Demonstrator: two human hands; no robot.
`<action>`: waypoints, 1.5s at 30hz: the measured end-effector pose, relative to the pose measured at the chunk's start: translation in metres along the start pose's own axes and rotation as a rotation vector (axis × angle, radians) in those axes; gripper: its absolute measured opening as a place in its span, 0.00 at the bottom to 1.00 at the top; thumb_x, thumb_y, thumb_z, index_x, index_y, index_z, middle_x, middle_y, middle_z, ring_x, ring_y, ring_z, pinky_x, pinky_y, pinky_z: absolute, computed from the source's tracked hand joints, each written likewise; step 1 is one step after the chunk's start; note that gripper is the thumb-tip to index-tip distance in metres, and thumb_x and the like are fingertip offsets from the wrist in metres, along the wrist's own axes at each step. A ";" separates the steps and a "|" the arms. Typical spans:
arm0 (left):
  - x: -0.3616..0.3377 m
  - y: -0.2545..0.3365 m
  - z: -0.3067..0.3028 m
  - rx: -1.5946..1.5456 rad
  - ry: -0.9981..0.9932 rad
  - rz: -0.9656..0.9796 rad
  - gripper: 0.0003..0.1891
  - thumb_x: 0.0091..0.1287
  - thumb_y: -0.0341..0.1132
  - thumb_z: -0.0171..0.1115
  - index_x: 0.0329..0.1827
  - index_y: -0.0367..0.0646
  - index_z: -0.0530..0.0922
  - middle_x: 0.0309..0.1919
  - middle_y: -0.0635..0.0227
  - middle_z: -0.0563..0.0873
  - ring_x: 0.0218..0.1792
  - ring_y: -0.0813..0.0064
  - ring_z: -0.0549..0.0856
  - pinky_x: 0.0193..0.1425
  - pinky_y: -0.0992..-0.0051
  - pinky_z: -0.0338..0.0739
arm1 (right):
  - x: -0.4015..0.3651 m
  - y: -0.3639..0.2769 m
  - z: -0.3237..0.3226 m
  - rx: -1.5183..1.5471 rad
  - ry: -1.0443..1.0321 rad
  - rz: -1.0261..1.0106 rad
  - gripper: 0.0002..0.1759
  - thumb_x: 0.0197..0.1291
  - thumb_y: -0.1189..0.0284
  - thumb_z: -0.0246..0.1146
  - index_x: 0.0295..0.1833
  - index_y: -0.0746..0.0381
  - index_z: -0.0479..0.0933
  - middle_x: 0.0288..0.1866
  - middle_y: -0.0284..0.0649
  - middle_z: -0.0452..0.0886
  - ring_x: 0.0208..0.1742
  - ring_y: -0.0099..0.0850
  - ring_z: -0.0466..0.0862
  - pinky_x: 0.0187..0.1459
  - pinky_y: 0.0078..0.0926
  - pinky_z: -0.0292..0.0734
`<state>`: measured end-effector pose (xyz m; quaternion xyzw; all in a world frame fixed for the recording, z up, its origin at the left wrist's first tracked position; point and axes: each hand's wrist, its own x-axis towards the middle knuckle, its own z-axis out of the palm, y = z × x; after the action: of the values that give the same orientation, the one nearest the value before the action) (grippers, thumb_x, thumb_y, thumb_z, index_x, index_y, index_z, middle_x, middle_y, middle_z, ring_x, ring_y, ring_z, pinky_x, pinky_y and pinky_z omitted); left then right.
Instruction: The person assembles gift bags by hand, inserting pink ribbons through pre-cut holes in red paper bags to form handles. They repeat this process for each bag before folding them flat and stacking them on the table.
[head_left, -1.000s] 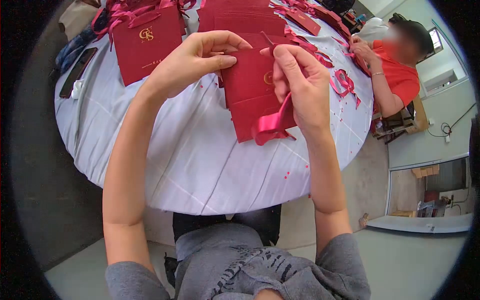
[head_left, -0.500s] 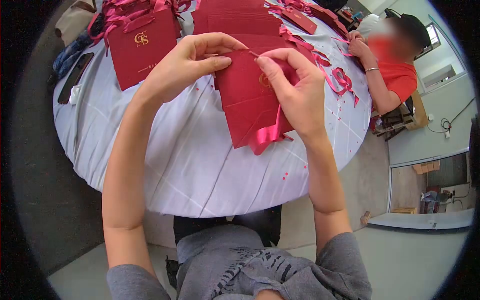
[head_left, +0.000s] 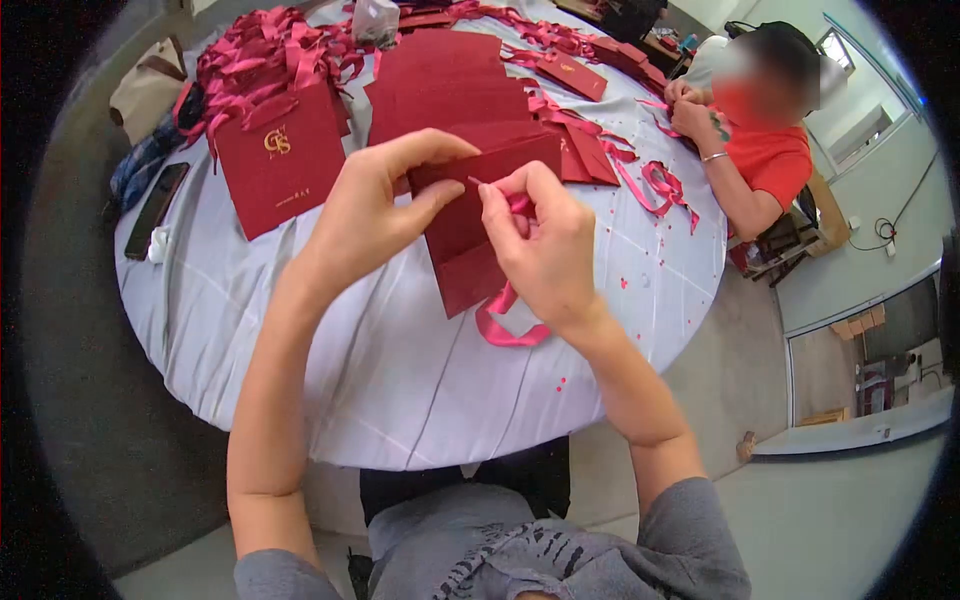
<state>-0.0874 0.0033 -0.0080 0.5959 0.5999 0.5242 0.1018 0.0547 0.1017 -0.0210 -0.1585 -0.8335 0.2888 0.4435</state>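
My left hand (head_left: 385,200) grips a red paper gift bag (head_left: 462,275) by its upper left side, fingers behind the edge and thumb in front. At the bag's upper part, the fingertips of my right hand (head_left: 545,235) pinch the thin end of a pink ribbon (head_left: 500,330). That tip points toward my left thumb, close to the paper. The rest of the ribbon hangs below my right palm in a loop over the white tablecloth (head_left: 380,400).
A stack of red bags (head_left: 440,75) lies ahead. To its left are a finished-looking bag with gold print (head_left: 285,165), heaped ribboned bags (head_left: 265,50) and a phone (head_left: 157,210). Loose ribbon (head_left: 665,190) lies at right. Another person (head_left: 775,165) in red works across the table.
The bag now tilts with its printed front out of sight. My right hand has brought the ribbon tip from above the top edge down against the panel. The camera view has shifted slightly.
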 end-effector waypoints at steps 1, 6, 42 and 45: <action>-0.001 0.003 0.001 -0.006 0.008 -0.006 0.15 0.61 0.21 0.60 0.51 0.35 0.79 0.42 0.67 0.85 0.45 0.81 0.81 0.49 0.80 0.75 | -0.001 -0.002 0.001 -0.005 0.024 -0.002 0.09 0.56 0.77 0.64 0.29 0.65 0.70 0.19 0.42 0.73 0.17 0.33 0.74 0.21 0.31 0.68; -0.003 0.011 0.006 0.077 0.058 0.053 0.16 0.58 0.20 0.60 0.50 0.38 0.80 0.39 0.65 0.85 0.38 0.79 0.83 0.41 0.79 0.75 | -0.007 -0.005 0.007 -0.048 0.100 -0.037 0.09 0.56 0.78 0.63 0.30 0.64 0.69 0.21 0.43 0.74 0.19 0.36 0.76 0.22 0.34 0.70; -0.007 0.037 0.021 0.474 0.186 0.276 0.15 0.53 0.23 0.64 0.45 0.42 0.78 0.35 0.66 0.84 0.42 0.66 0.77 0.51 0.68 0.66 | 0.014 -0.008 -0.036 0.000 0.104 -0.279 0.11 0.51 0.73 0.68 0.39 0.62 0.77 0.37 0.42 0.72 0.40 0.40 0.74 0.40 0.36 0.70; -0.008 0.037 0.026 0.497 0.200 0.312 0.16 0.53 0.24 0.65 0.45 0.43 0.76 0.33 0.70 0.85 0.42 0.68 0.77 0.52 0.68 0.64 | 0.027 -0.006 -0.045 -0.177 -0.065 -0.320 0.07 0.55 0.69 0.65 0.33 0.61 0.80 0.34 0.41 0.72 0.41 0.39 0.72 0.43 0.36 0.67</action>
<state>-0.0434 0.0002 0.0051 0.6329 0.6179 0.4268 -0.1884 0.0770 0.1260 0.0200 -0.0526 -0.8842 0.1450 0.4408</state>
